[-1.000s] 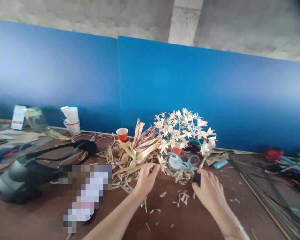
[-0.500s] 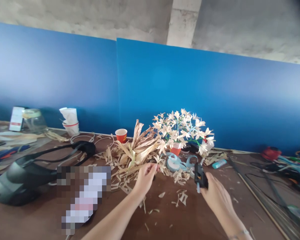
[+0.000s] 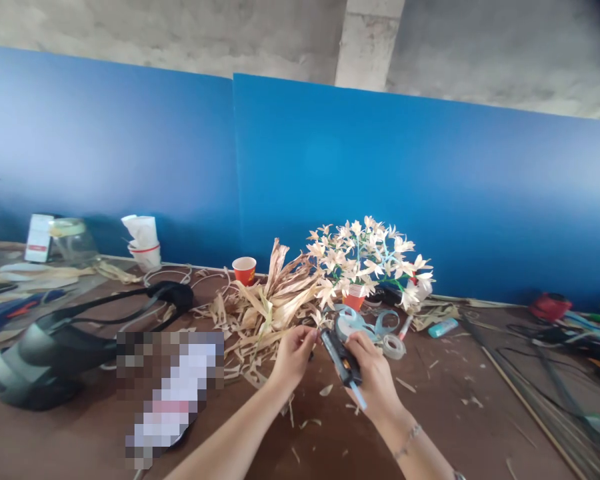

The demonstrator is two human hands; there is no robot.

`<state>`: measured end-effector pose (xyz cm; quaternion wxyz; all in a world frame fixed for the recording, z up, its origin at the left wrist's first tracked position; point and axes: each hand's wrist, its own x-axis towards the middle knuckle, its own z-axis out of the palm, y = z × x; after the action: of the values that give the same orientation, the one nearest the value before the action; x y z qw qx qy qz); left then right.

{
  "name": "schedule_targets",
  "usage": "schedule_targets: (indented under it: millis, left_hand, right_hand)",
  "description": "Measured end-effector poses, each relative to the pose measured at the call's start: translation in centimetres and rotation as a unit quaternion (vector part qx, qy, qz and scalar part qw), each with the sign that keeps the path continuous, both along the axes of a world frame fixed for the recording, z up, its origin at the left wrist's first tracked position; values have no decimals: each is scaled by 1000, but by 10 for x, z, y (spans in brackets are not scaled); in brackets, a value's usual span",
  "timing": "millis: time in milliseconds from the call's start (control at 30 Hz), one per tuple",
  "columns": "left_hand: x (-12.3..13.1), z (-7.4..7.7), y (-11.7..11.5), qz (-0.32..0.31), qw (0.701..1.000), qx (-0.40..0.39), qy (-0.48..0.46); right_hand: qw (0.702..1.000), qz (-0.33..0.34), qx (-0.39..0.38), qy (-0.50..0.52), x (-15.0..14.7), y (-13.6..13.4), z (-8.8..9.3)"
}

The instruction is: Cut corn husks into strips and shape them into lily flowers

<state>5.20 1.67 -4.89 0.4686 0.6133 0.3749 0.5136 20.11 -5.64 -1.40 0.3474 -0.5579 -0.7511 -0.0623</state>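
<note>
My left hand [image 3: 294, 357] pinches a small piece of dried husk [image 3: 311, 348] at its fingertips; the piece is too small to make out well. My right hand [image 3: 375, 380] grips a black hot glue gun [image 3: 341, 359], with a pale blue glue stick [image 3: 359, 395] at its lower end. The two hands are close together, just below a heap of dried corn husks [image 3: 265, 320]. Beyond them stands a bouquet of pale husk flowers [image 3: 365, 260] in an orange cup [image 3: 353, 301]. A roll of blue tape [image 3: 347, 327] lies by the glue gun's tip.
Blue-handled scissors [image 3: 386, 323] and a transparent tape roll [image 3: 394, 347] lie near my right hand. Husk scraps dot the brown tabletop [image 3: 320, 440]. A black padded bag [image 3: 45, 360] and a pixelated object [image 3: 173, 393] lie left; a red cup [image 3: 244, 270] stands behind; rods and wires [image 3: 545, 380] lie right.
My right hand has swung left toward my left hand, turning the glue gun over. A transparent tape roll now shows where that hand was. My left hand has barely moved.
</note>
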Motion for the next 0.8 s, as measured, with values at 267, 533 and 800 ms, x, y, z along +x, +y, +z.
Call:
schedule_targets:
  millis: [267,533,800]
  left_hand:
    - [1,1,-4,0,1000,-27,2]
    - [2,-2,-1,-1,1000,-20,3]
    - [1,-2,-1,-2,1000,-19,4]
  right_hand:
    - [1000,-2,-12,10,0,-1,-3]
    - [1000,3,-10,12,1,1,-7]
    - [1000,9,-16,22,2,3,-11]
